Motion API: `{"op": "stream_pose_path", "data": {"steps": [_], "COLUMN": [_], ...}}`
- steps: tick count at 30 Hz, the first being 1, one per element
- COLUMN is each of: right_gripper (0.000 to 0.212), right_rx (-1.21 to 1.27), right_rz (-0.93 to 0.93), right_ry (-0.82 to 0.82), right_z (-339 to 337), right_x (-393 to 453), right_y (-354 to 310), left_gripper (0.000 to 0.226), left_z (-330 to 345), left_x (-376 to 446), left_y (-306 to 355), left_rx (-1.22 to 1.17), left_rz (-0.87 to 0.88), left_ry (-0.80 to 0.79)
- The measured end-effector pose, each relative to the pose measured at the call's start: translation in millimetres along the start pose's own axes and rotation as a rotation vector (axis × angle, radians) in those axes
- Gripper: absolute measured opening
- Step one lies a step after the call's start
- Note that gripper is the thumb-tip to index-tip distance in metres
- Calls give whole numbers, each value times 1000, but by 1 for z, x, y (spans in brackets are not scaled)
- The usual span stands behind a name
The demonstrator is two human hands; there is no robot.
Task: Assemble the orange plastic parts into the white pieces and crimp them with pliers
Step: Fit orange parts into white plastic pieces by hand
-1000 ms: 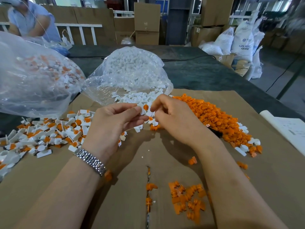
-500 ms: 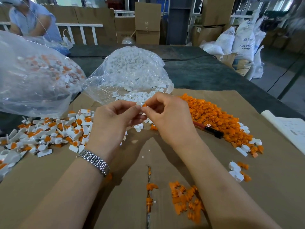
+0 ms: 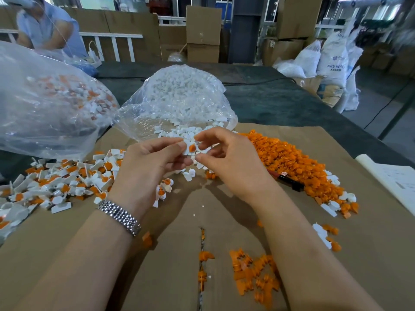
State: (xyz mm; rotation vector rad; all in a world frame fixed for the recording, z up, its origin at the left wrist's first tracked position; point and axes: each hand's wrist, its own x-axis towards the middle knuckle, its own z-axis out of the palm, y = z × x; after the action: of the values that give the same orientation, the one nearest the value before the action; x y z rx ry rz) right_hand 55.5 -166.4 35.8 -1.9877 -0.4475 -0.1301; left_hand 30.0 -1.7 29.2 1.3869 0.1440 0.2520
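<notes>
Orange parts (image 3: 289,158) lie heaped on the cardboard (image 3: 170,254) at about two o'clock from our hands, and many remain loose. At centre, our left hand (image 3: 155,167) pinches a white piece (image 3: 189,149) with an orange insert showing in it, while our right hand (image 3: 226,158) has thumb and forefinger curled at its other edge, seemingly pressing it home. Finished pairs (image 3: 67,182) are piled at nine o'clock, with more in the clear bag (image 3: 45,102) at ten. White pieces spill from another bag (image 3: 182,97) at twelve. The pliers (image 3: 287,180) lie on the cardboard at three o'clock, held by neither hand. We judge the work well begun but far from done; crimping of this one appears still to come.
</notes>
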Motion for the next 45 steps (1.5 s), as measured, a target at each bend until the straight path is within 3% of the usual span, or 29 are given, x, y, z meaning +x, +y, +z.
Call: {"op": "stream_pose_path", "data": {"steps": [8,18,25,32,36,41,45], "right_gripper": [18,17,10,19,8,11,7], "right_rx": [105,204,254,-68,-131,-576,-726], "right_rz": [37,9,-40,-175,-242,-402,-439], "right_ry": [10,-15,17,42,73,43,93], "right_z": [-1,2,0,5,5,5,10], "right_x": [-1,-3,-4,-5,-5,-6,-11], "right_y": [0,-4,-8,-3,-3,-8,-14], "left_gripper": [11,19,16,11,19,16,11], "left_z": [0,-3,-5,-7,-9,-3,5], "left_x": [-3,2,4,5,3,1,0], "left_y": [0,2,2,2,3,-2,-10], "left_rx": [75,-125,-220,-178,-158,-72,-45], "left_rz": [85,2,-88,-88,-76,-35,48], "left_ry": [-62,-72,-183,-205,-189,-111,-19]}}
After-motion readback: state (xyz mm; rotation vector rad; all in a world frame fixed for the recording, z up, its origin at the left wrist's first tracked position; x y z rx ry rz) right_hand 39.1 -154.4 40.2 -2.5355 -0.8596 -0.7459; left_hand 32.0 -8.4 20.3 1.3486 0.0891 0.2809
